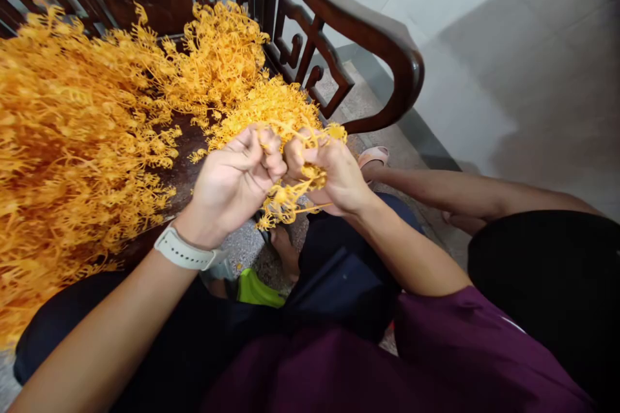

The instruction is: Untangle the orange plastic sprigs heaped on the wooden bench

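Note:
My right hand [336,171] is closed around a small bunch of yellow plastic flower stems [285,199]; their spidery heads hang out below and stick up above the fist. Close beside it, my left hand [232,174], with a pale watch strap on the wrist, has its fingers curled in a pinch. A thin yellow strand runs across the top between both hands, and its end at the left fingertips is blurred. Just behind the hands lies a heap of similar yellow pieces [271,106].
A large pile of yellow plastic stems [72,142] covers the left of a dark wooden bench [181,148]. The bench's carved armrest [368,26] curves behind my right hand. Another person's leg [436,190] stretches in from the right. Something bright green [259,290] is below, between my knees.

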`<state>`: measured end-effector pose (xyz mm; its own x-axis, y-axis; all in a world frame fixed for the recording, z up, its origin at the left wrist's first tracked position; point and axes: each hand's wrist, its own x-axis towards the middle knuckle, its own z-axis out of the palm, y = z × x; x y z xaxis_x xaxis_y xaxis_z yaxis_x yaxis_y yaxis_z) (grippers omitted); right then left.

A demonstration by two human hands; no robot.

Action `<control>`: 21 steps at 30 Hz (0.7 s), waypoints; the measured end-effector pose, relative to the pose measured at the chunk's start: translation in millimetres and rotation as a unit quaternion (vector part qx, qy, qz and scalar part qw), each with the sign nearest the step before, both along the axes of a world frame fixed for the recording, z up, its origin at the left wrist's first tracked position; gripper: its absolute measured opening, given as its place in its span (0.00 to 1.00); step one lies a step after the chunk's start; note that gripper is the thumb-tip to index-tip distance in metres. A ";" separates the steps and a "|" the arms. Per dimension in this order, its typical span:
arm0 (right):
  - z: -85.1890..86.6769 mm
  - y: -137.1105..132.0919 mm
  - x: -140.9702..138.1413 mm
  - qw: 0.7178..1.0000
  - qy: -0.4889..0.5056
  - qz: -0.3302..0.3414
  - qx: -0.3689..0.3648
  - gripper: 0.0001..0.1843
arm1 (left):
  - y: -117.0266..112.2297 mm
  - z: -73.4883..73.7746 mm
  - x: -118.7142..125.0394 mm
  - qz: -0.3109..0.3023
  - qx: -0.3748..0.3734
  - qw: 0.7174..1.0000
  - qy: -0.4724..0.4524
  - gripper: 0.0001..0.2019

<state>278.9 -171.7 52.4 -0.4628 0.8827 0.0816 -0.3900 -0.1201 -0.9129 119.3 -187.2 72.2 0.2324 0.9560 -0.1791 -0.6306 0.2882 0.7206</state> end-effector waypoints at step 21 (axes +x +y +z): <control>-19.9 -1.3 10.1 0.989 -0.127 -0.076 -0.013 0.18 | 60.1 -72.2 -51.2 0.102 0.205 0.853 0.469 0.14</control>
<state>288.9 -173.1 32.5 -0.3276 0.9438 -0.0436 -0.1632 -0.1020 -0.9813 68.1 -127.0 0.0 -0.0071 0.9863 0.1649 0.2716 -0.1569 0.9495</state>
